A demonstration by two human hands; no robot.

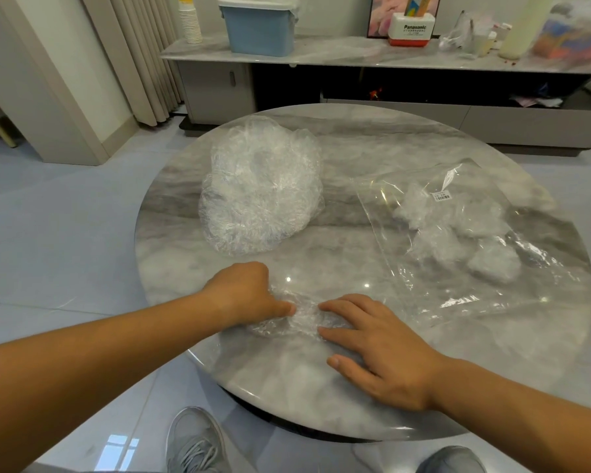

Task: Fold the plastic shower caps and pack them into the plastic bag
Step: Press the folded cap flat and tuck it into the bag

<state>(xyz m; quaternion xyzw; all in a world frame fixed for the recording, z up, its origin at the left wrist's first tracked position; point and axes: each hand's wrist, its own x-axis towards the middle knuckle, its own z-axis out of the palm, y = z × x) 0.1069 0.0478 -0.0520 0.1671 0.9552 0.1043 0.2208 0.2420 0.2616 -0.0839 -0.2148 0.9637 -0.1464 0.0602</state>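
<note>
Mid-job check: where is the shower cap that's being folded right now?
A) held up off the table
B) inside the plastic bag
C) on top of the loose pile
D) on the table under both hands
D: the cap lies on the table near its front edge, the left hand gripping one end and the right hand pressing on the other, apart from the pile and the plastic bag.

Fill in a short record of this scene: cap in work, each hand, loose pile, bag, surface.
cap in work: crumpled clear plastic shower cap, near the front edge
left hand: fingers curled, gripping its left end
right hand: flat, fingers straight, pressing its right end
loose pile: heap of unfolded clear shower caps, back left
bag: flat clear plastic bag, right, folded caps inside
surface: round grey marble table
</note>
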